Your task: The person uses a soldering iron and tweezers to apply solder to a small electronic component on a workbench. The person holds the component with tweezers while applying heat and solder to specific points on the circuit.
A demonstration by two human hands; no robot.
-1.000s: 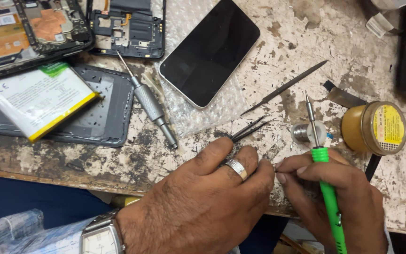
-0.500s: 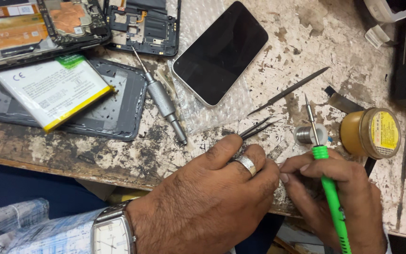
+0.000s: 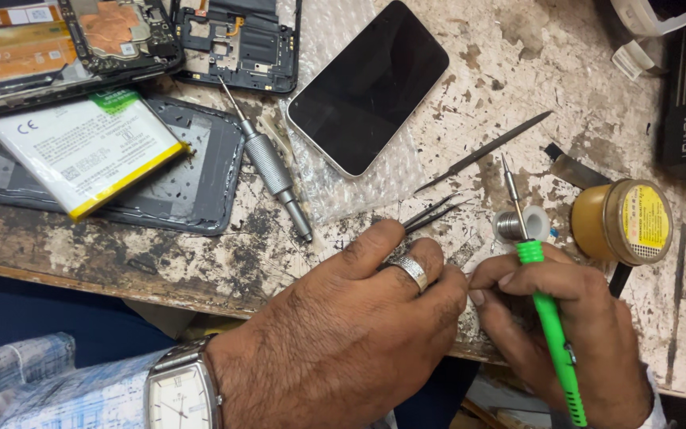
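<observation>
Here, the left hand (image 3: 351, 334) rests curled on the bench (image 3: 160, 254), closed on tweezers (image 3: 430, 214) whose tips project up and away to its right. The right hand (image 3: 565, 318) grips a green-handled soldering iron (image 3: 551, 326), long axis near upright, tip pointing away. The solder spool (image 3: 514, 226) lies just beyond the right hand, which is nearer to it; a yellow-lidded flux tin (image 3: 625, 222) sits farther right.

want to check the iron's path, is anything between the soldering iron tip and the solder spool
Nothing visible does. The soldering iron in the right hand has its tip right over the solder spool; whether they touch I cannot tell.
</observation>
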